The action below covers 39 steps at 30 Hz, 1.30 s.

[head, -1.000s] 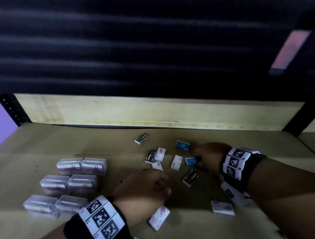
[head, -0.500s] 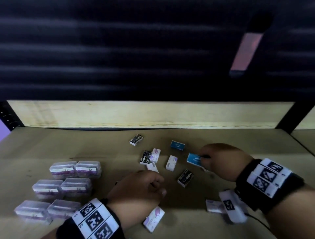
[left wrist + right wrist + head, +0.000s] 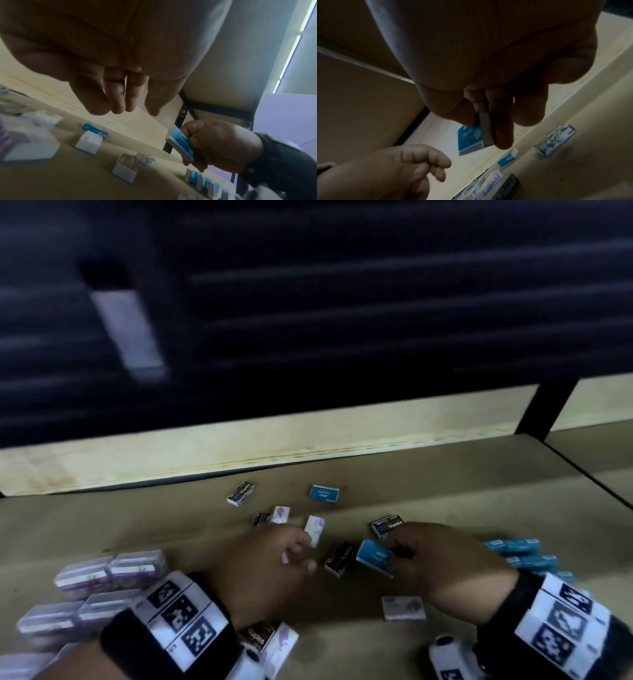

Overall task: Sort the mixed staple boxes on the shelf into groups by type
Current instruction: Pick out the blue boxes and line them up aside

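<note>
Small staple boxes lie mixed on the wooden shelf [image 3: 171, 525]. My right hand [image 3: 397, 549] pinches a blue box [image 3: 375, 556] between thumb and fingers, tilted above the shelf; the same blue box [image 3: 471, 139] shows in the right wrist view. My left hand [image 3: 298, 556] hovers just left of it with fingers [image 3: 116, 97] loosely curled and holding nothing. Two black boxes [image 3: 340, 558] [image 3: 388, 525] lie close to the held box. A white-and-purple box [image 3: 314, 527] sits by the left fingertips. Farther back lie another blue box [image 3: 324, 493] and a black box [image 3: 241, 493].
Clear plastic cases [image 3: 109, 570] stand grouped at the left. A row of blue boxes [image 3: 520, 553] sits at the right behind my right wrist. A white box [image 3: 403, 607] lies between my wrists. A pale back board [image 3: 239, 453] and a black post [image 3: 544, 409] bound the shelf.
My right hand has lifted the blue box off the shelf and drawn it nearer. The left hand has reached forward slightly. The head view swung right, bringing the blue row into sight.
</note>
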Motion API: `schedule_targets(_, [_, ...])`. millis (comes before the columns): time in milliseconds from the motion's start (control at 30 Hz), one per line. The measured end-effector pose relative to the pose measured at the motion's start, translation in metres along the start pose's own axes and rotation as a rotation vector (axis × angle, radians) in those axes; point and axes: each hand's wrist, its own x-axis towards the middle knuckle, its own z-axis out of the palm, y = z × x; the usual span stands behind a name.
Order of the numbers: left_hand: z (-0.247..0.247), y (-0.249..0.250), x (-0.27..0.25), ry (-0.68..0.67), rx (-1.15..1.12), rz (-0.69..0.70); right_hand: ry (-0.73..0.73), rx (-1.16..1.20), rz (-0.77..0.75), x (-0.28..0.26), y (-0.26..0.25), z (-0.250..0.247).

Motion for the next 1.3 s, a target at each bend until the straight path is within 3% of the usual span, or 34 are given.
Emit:
schedule_targets(133, [-0.012, 0.008, 0.030, 0.000, 0.196, 0.016, -0.017, -0.009, -0.082, -0.003, -0.003, 0.002])
schedule_targets(233, [-0.019, 0.013, 0.056, -0.076, 0.358, 0.025, 0.005, 0.009, -0.060, -0.005, -0.001, 0.004])
schedule_targets(333, [-0.018, 0.012, 0.084, -0.142, 0.379, -0.006, 0.017, 0.018, -0.063, -0.003, 0.001, 0.008])
schedule_targets(667, [0.005, 0.003, 0.158, -0.179, 0.578, 0.022, 0.031, 0.027, -0.091, -0.003, 0.010, 0.012])
schedule_targets(900, [0.014, 0.000, 0.182, -0.268, 0.669, 0.038, 0.034, 0.067, -0.098, 0.000, 0.017, 0.016])
schedule_targets(1067, [0.019, -0.005, 0.182, -0.202, 0.647, 0.069, 0.031, 0.052, -0.126, 0.002, 0.019, 0.019])
schedule_targets(1300, [0.011, 0.000, 0.179, -0.245, 0.701, 0.029, 0.000, 0.093, -0.107, 0.001, 0.018, 0.016])
